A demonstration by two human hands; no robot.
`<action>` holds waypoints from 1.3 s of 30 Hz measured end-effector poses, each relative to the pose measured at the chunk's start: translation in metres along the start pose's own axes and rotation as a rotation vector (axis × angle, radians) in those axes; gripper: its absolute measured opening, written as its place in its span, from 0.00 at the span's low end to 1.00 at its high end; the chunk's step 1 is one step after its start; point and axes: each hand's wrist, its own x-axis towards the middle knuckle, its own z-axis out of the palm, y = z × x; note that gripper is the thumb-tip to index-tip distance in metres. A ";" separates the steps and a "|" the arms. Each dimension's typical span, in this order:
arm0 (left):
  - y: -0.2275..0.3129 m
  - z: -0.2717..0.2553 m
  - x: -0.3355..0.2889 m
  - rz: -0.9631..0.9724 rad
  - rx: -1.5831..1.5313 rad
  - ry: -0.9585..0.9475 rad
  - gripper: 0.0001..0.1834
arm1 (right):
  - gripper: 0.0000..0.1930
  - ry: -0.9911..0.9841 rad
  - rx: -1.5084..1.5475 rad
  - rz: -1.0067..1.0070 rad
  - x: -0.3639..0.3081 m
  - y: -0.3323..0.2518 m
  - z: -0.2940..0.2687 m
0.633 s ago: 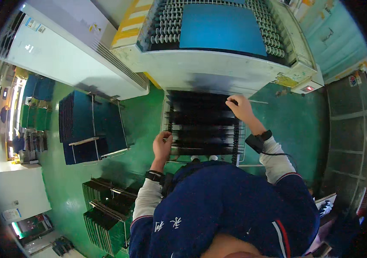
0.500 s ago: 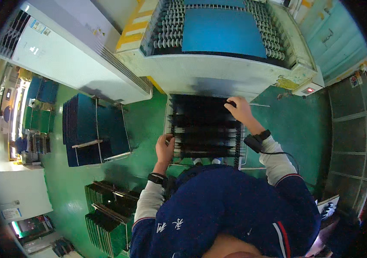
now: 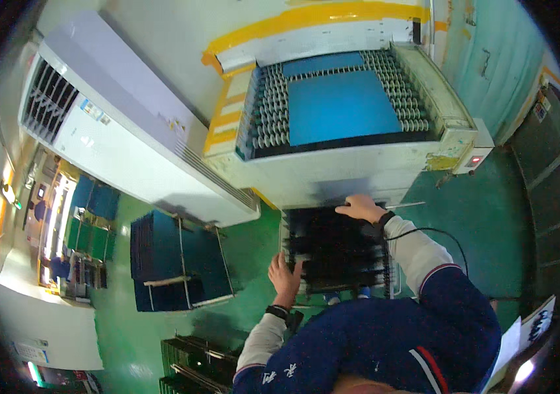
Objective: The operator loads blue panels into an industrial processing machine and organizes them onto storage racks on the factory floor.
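Below the machine's front stands a black slotted rack [image 3: 337, 253] with dark crosswise rows; its detail is blurred. My left hand [image 3: 285, 277] is at the rack's left side, fingers spread and holding nothing that I can see. My right hand [image 3: 362, 209] lies over the rack's far right corner with its fingers bent together. What lies under those fingertips is lost against the black. Beyond the rack, a flat blue panel [image 3: 342, 108] lies on the machine's white rollers [image 3: 272, 125], with part of another blue panel [image 3: 322, 64] behind it.
The cream roller machine [image 3: 339, 174] blocks the far side. A tall white air conditioner [image 3: 142, 154] stands left of it. Farther left, a rack of dark blue panels [image 3: 155, 259] and a lower rack [image 3: 198, 364] stand on the green floor [image 3: 122, 328]. Grey panelling [image 3: 546, 190] lines the right.
The view has tilted up, so everything sits lower in it. My left fingers have gone from curled at the rack's edge to spread. My right hand stays at the far right corner.
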 end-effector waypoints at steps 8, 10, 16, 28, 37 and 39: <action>0.007 -0.005 0.005 -0.032 -0.129 -0.098 0.37 | 0.38 -0.058 -0.046 -0.027 0.007 -0.002 -0.002; 0.008 -0.005 0.007 -0.030 -0.103 -0.102 0.36 | 0.38 -0.071 -0.037 -0.007 0.011 -0.004 -0.004; 0.010 -0.007 0.015 -0.020 -0.123 -0.160 0.36 | 0.37 -0.133 -0.112 -0.001 0.020 -0.007 -0.007; 0.011 -0.009 0.016 0.022 -0.162 -0.130 0.35 | 0.32 -0.153 -0.086 -0.013 0.033 -0.004 0.007; 0.006 -0.004 0.016 0.006 -0.174 -0.113 0.32 | 0.29 -0.080 -0.102 0.019 0.027 -0.011 0.008; 0.008 -0.005 0.016 -0.014 -0.178 -0.111 0.32 | 0.29 -0.045 -0.101 0.014 0.023 -0.013 0.008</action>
